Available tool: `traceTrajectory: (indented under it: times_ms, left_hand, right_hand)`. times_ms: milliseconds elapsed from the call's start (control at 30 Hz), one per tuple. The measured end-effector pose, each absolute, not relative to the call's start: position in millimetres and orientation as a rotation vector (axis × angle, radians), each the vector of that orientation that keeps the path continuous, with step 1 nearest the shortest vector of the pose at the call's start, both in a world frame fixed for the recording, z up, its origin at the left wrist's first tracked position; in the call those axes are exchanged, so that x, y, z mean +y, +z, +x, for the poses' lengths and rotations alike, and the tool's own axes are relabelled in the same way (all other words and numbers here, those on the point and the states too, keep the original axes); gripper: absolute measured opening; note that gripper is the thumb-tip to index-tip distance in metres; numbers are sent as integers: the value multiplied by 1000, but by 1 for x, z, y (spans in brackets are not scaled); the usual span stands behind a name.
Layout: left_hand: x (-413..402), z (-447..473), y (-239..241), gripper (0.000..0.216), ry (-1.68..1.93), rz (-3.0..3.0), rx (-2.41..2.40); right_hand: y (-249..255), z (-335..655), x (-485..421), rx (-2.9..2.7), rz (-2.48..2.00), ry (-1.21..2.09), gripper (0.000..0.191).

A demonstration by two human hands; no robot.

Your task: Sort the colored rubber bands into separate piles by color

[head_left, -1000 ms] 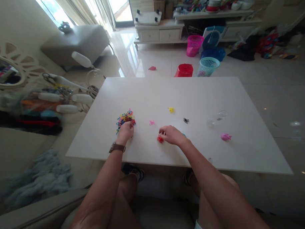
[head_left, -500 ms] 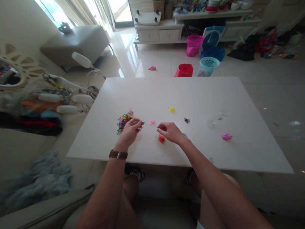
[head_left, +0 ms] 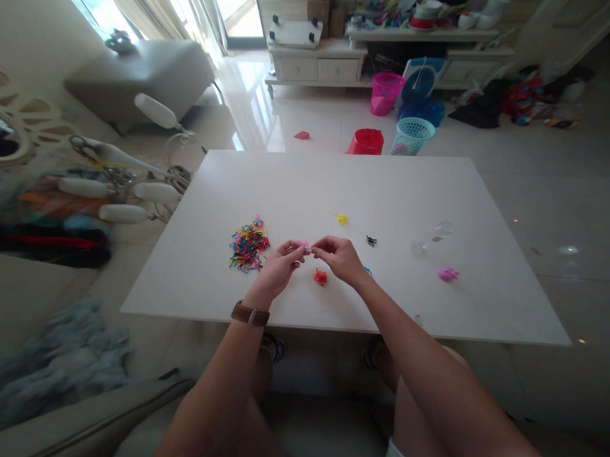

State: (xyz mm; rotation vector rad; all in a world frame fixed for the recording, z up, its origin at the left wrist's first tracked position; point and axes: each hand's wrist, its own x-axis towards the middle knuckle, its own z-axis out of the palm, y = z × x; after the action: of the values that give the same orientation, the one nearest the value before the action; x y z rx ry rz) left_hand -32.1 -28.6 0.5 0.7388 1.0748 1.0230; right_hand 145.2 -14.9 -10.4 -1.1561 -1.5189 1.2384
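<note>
My left hand [head_left: 283, 262] and my right hand [head_left: 336, 255] meet fingertip to fingertip above the table, both pinching a small dark band [head_left: 308, 248], perhaps a rubber band; its exact shape is too small to make out. Left of my left hand lies a mixed heap of colourful small bands [head_left: 248, 246]. A pink cluster [head_left: 304, 243] shows just behind the fingertips, partly hidden. Below my right hand is a red cluster [head_left: 320, 276]. Farther off sit a yellow cluster [head_left: 341, 219] and a black cluster [head_left: 371, 241]. A bit of blue [head_left: 367, 270] peeks out beside my right wrist.
On the white table [head_left: 413, 185], a clear plastic bottle [head_left: 432, 239] lies at the right near a purple-pink bundle [head_left: 447, 274]. A small clear cap [head_left: 418, 320] is by the front edge. Beyond the table stand a red bin [head_left: 366, 142] and a light-blue basket [head_left: 412, 137].
My left hand has moved right, away from the heap, carrying the dark band to my right hand. The fingertips of both hands now meet at it. The camera view has shifted slightly.
</note>
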Motion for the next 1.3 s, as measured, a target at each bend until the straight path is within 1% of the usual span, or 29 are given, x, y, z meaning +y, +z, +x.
traceTrajectory:
  times_ms: [133,300,567,767,933,1200,1300]
  left_hand:
    - [-28,-33,-4,31,1030,817,1152]
    - [-28,-31,-6,34,1033,967,1201]
    - [-28,-26,-1,19,1083,1106,1261]
    - [-27,-22,1,14,1088,1161,1288]
    - [-27,-21,0,16,1069,1150,1317]
    - [-28,-29,2,35,1026,1111,1309]
    - [-30,-27,5,35,1001,1149,1312]
  right_hand:
    - [-11,145,-14,-1472,-1180,1213,13]
    - [-11,147,-14,-1437,-1183,1229,14]
    - [-12,146,-15,-1423,-1201,1255,12]
    - [-11,144,-14,-1322,-1171,1332,15]
    - [-13,143,-13,-1283,-1178,1326,17]
    - [-15,147,-13,-1388,-1199,1248,11]
    - [-13,147,-15,-1437,-1217,1176,10]
